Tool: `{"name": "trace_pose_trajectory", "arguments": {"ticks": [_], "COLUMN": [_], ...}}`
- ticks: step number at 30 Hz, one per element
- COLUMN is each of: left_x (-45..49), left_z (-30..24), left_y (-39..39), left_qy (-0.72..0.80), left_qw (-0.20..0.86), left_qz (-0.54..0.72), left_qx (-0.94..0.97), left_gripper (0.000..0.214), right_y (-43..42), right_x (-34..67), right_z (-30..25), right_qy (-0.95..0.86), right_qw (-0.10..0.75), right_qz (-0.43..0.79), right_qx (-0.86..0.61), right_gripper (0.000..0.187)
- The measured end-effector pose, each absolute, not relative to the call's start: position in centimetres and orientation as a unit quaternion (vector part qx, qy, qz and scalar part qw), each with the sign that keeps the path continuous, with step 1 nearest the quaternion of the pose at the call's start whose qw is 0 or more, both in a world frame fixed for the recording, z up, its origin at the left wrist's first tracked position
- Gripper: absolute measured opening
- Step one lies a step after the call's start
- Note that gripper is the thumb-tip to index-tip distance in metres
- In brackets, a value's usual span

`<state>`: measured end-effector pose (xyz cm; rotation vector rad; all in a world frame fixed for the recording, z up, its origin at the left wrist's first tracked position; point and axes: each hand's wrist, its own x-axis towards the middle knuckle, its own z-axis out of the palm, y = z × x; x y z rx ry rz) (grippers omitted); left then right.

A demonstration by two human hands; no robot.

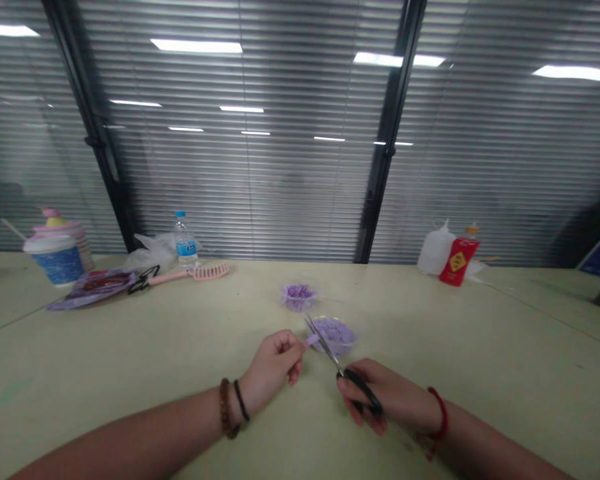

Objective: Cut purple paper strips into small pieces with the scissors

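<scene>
My left hand (273, 365) is closed in a pinch on a small purple strip (312, 340), held just above the table. My right hand (380, 397) grips black-handled scissors (337, 363); the blades point up and left and meet the strip's end. Right behind the blades stands a clear bowl of purple pieces (336, 334). A second small clear bowl with purple bits (299, 295) sits further back. My left wrist carries a bead bracelet and a black band, my right wrist a red cord.
A pale table (130, 360) runs to a glass wall with blinds. Back left: a blue cup (57, 257), a purple packet (93, 287), a pink comb (200, 272), a water bottle (185, 241). Back right: a white jug (435, 250) and a red bottle (459, 260).
</scene>
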<state>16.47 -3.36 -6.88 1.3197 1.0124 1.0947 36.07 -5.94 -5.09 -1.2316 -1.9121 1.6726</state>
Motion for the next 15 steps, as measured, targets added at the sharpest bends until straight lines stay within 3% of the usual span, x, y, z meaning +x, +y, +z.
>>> {"name": "trace_pose_trajectory", "arguments": {"ticks": [15], "left_x": [16.55], "left_z": [-6.89], "left_y": [-3.57], "left_qy": [0.423], "left_qw": [0.549], "left_qz": [0.450], "left_qx": [0.563], "left_gripper": [0.030], "right_y": [-5.96], "right_x": [36.02], "right_z": [-4.91], "right_qy": [-0.679], "right_qw": [0.148], "right_qz": [0.578], "right_qx": [-0.429], "right_gripper": [0.053]}}
